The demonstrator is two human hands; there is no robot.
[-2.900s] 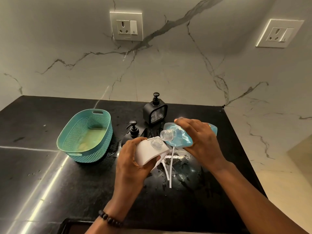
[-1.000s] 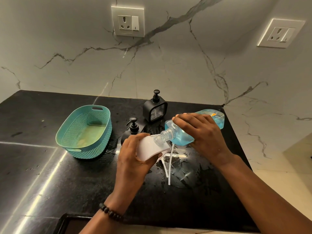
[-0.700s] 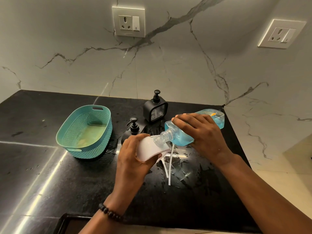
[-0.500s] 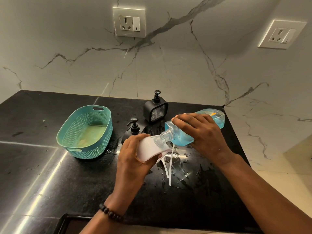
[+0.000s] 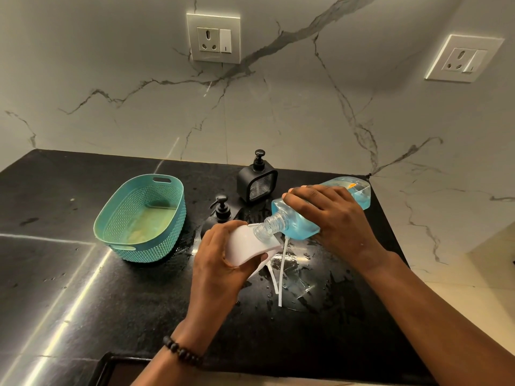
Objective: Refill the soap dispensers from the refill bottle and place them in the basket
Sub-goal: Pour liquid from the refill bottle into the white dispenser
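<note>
My left hand (image 5: 216,263) grips a white soap dispenser (image 5: 248,242), tilted, over the black counter. My right hand (image 5: 331,215) holds the clear refill bottle (image 5: 359,192) of blue soap on its side, its threaded neck touching the white dispenser's top. Two white pump tubes (image 5: 280,277) lie on the wet counter below them. A square black dispenser (image 5: 257,181) stands upright behind. A second, rounder black dispenser (image 5: 221,211) stands just left of it, its body partly hidden by my left hand. The teal basket (image 5: 111,218) sits to the left with nothing in it.
The counter (image 5: 83,302) is wet with a puddle around the tubes. Marble walls with two sockets (image 5: 213,39) (image 5: 464,58) rise behind and to the right. The counter's right edge runs near the bottle. A dark object's rim (image 5: 111,366) shows at the near edge.
The refill bottle's neck came down from just above the white dispenser onto its top, and the bottle's base rose. In the last second both hands held nearly still.
</note>
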